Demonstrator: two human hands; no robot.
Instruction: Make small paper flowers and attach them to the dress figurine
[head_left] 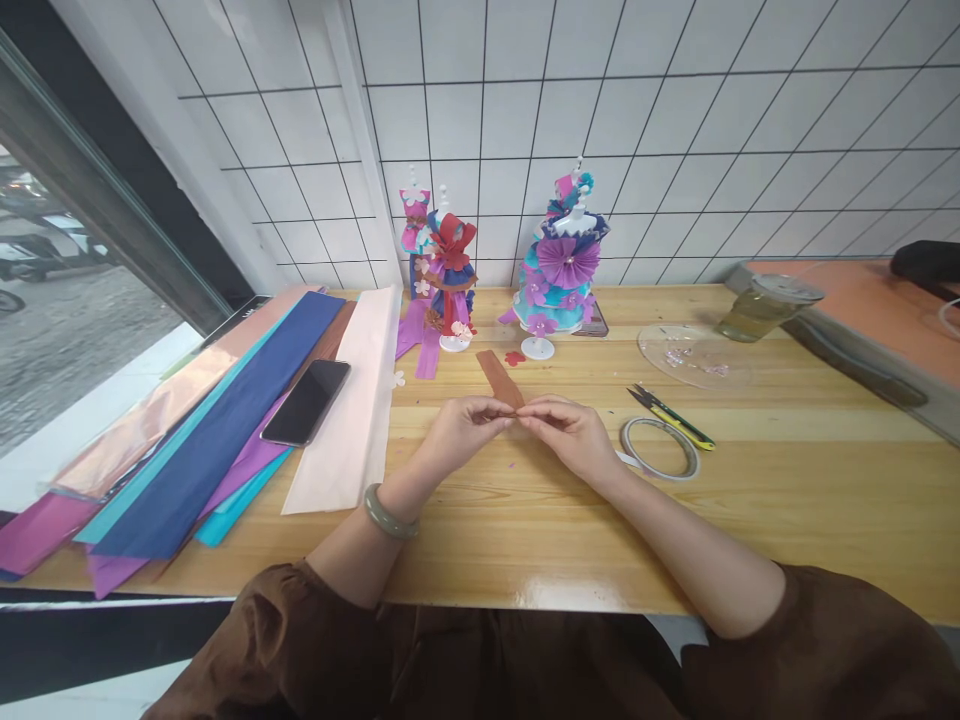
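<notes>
Between my fingertips is the near end of a brown crepe paper strip (pixel 498 377); its far end stretches up and to the left over the table. My left hand (pixel 466 428), below a bangle on the wrist, pinches the strip from the left. From the right, my right hand (pixel 566 432) pinches the same end, and the two hands meet there. The fingers hide how that end is folded. Just beyond the strip lies a small red paper flower (pixel 514 358). Farther back stand mini dress forms in paper dresses, one with a purple fan rosette (pixel 568 262).
To the left, crepe paper sheets (pixel 225 440) lie stacked with a phone (pixel 306 402) on top. At right are a tape roll (pixel 660 448), a cutter (pixel 679 420), a clear plate (pixel 694 356) of beads and a lidded cup (pixel 766 308). A tiled wall (pixel 517 120) closes the back.
</notes>
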